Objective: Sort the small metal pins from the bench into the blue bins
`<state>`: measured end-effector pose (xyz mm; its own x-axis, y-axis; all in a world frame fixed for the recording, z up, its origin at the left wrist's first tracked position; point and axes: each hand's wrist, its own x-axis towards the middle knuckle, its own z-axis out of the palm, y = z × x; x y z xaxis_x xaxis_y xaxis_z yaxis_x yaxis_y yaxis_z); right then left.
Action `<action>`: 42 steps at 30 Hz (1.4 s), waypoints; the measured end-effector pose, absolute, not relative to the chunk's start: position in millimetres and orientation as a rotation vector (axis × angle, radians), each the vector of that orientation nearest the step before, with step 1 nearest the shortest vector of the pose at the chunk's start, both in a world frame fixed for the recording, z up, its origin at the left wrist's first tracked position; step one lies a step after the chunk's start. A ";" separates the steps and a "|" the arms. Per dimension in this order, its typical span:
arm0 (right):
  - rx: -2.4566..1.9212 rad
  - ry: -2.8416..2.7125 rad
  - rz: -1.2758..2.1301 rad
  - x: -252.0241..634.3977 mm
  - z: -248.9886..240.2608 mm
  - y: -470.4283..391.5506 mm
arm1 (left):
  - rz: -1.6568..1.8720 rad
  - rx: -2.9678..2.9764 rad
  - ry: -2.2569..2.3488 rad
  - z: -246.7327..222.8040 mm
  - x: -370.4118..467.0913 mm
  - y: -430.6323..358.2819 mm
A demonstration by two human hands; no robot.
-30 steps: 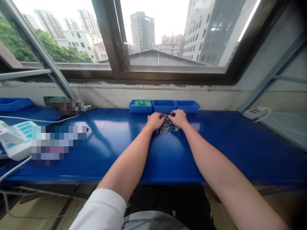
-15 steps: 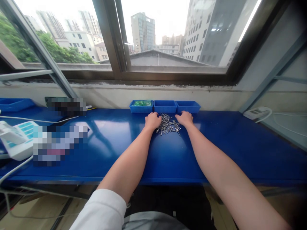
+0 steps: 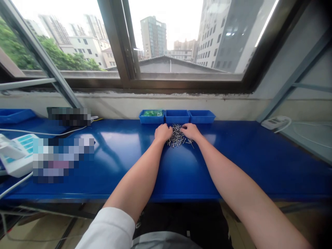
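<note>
A long blue workbench (image 3: 233,162) runs beneath a wide window (image 3: 166,38) that looks out on tall buildings and trees; at the far middle of the bench lies one loose pile of small metal pins (image 3: 177,137), too many and too fine to count, spread flat on the blue surface just in front of the trays. Two bare hands flank it: the left hand (image 3: 162,133) sits at the pile's left edge, fingers curled under in a loose fist and touching the nearest pins; whether it has any pin pinched inside cannot be told. The right hand (image 3: 191,131) rests at the pile's right and far edge, fingers bent down onto the pins, partly closed; nothing is seen lifted in it, and whether it grips a pin cannot be told. Directly behind the pile stand three small blue trays in a row against the wall: the left tray (image 3: 151,116) holds green pieces; the middle tray (image 3: 177,116) and the right tray (image 3: 201,116) show only blue interiors from this angle. Further out: one white power strip (image 3: 275,122) with its cable at the right; one white device with pale blue keys (image 3: 14,154) at the left edge; one larger blue tray (image 3: 14,114) at far left; two blurred patches lie on the left of the bench.
</note>
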<state>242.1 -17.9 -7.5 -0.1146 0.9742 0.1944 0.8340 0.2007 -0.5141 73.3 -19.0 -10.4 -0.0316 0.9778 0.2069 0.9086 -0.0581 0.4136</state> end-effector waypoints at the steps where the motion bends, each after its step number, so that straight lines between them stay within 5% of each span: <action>1: -1.642 -2.023 0.390 242.1 -7.3 -18.3 | 0.662 2.107 2.006 -11.5 73.5 -18.8; 42: -1.610 -2.057 0.177 232.1 -10.1 -13.7 | 0.707 2.382 1.561 -10.7 78.1 -24.2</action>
<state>232.1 -13.7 -10.1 -0.1603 0.9355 0.3150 0.8677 0.2856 -0.4068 78.1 -24.2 -10.7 0.3252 0.9041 0.2771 0.8049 -0.4185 0.4208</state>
